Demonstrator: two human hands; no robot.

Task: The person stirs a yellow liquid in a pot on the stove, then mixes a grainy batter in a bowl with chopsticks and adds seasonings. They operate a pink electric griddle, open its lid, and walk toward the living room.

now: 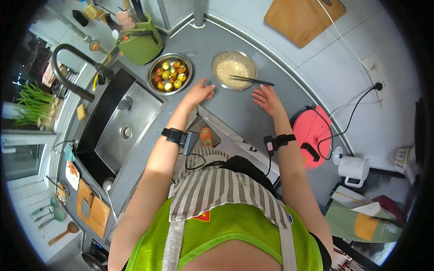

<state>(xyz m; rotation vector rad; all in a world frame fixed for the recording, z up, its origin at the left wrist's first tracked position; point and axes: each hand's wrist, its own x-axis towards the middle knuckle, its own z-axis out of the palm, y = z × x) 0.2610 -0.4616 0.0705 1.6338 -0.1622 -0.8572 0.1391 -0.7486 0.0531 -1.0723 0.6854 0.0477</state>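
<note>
My left hand (200,92) hovers by the counter edge, empty, with fingers partly bent and apart. Up and left of it stands a round metal bowl (189,65) of small green and red-brown fruits (166,74) that look like fresh jujubes. My right hand (267,101) is also empty, palm turned inward, its fingertips just below a pair of dark chopsticks (262,82). The chopsticks lie across the rim of a clear-looking bowl (254,65); their tips reach into its pale, grainy food (230,69). Whether a fingertip touches the chopsticks, I cannot tell.
Left of me is a steel sink (112,149) with a dark faucet (64,81). A green utensil holder (140,50) stands behind the fruit bowl. A pink round appliance (312,132) with a black cord and a white mug (352,167) are at right. A wooden board (301,20) is against the wall.
</note>
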